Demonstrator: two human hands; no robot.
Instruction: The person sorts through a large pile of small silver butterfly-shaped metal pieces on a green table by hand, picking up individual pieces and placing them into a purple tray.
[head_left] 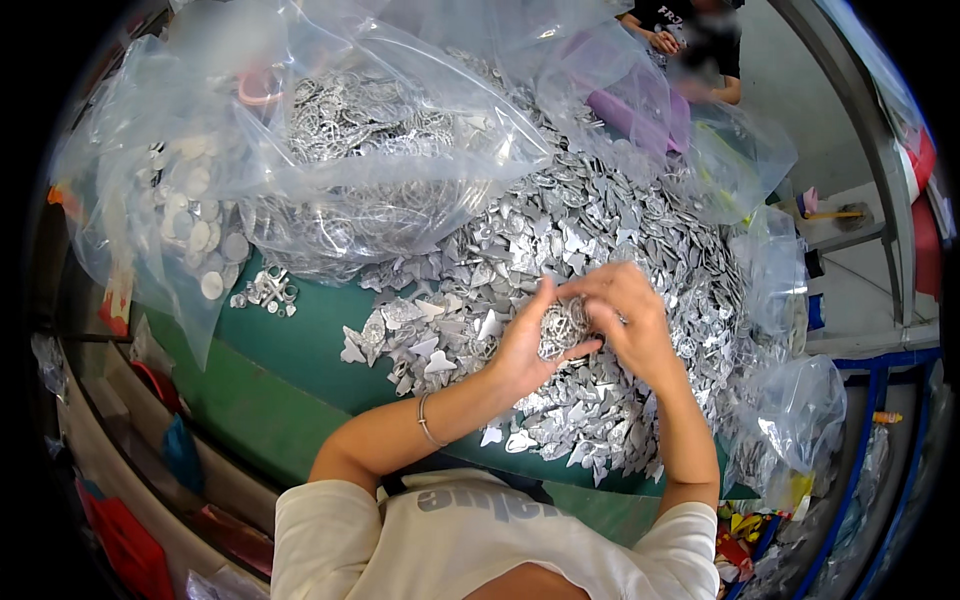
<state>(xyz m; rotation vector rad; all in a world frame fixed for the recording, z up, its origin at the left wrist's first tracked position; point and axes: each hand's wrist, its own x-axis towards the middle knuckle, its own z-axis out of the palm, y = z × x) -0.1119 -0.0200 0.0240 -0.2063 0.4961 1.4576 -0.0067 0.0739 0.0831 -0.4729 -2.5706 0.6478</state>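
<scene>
Between my hands is a cluster of round, openwork silver metal pieces (562, 330). My left hand (524, 348) curves round its left and lower side, with the thumb up and the fingers reaching under. From the right, my right hand (634, 312) bends its fingers over and against the same cluster. Both hands are just above a wide heap of flat silver metal pieces (470, 262), many butterfly-shaped. How many pieces I hold cannot be made out.
Clear plastic bags (400, 190) of openwork metal pieces stand at the far left, beside pale discs (200, 235). A small pile of metal bits (268, 290) lies on the green tabletop (300, 350). Another person (690, 50) is at the far right, near a purple container (630, 118).
</scene>
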